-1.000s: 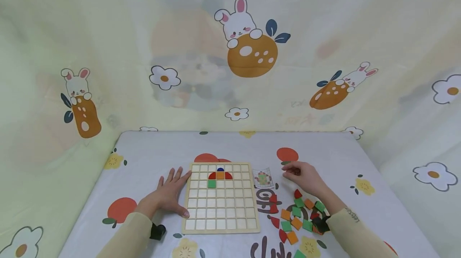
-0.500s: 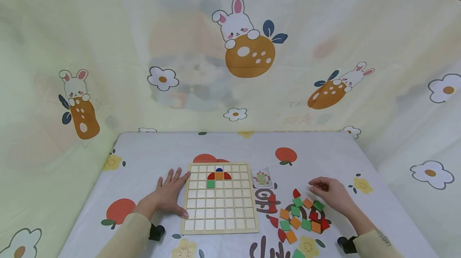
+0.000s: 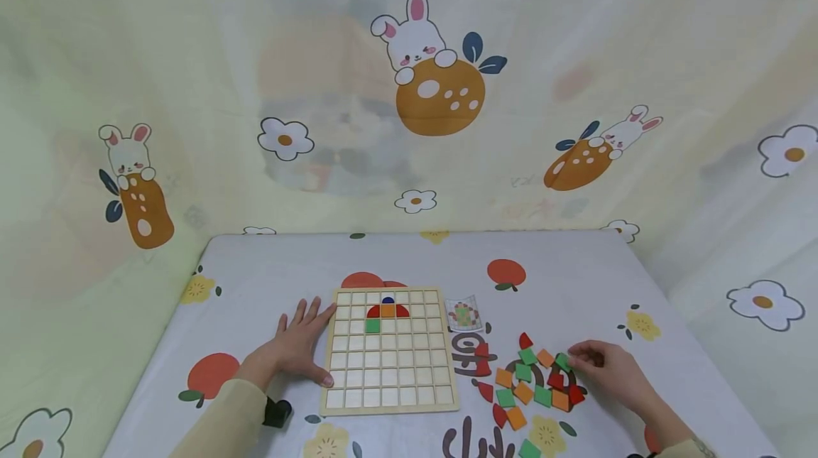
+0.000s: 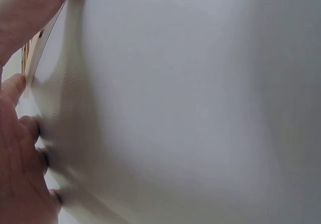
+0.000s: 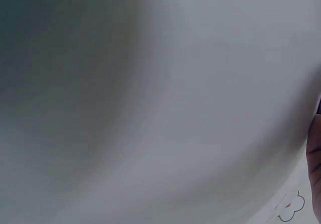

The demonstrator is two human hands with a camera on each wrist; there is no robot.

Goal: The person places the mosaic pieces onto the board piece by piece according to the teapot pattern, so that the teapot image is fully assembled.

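A wooden grid board [image 3: 391, 412] lies on the table, with a blue piece [image 3: 388, 300], an orange square [image 3: 388, 311], red curved pieces [image 3: 402, 312] on either side of it and a green square [image 3: 373, 326] in its cells. My left hand [image 3: 290, 346] rests spread along the board's left edge, thumb and index fingertip touching the frame. In the left wrist view, the hand [image 4: 22, 169] shows at the left margin. To the right, my right hand [image 3: 607, 367] pinches the corner of a green tile [image 3: 562, 361] at the edge of the loose tiles.
Several loose red, orange and green tiles [image 3: 523, 393] lie scattered right of the board. A small printed picture card [image 3: 464, 314] sits beside the board's upper right edge. A patterned cloth [image 3: 255, 266] covers the table, and a curtain [image 3: 345, 181] hangs behind.
My right hand has moved right and toward me, from beside the card down to the green tile at the edge of the loose tiles. The left hand stays on the board's edge.
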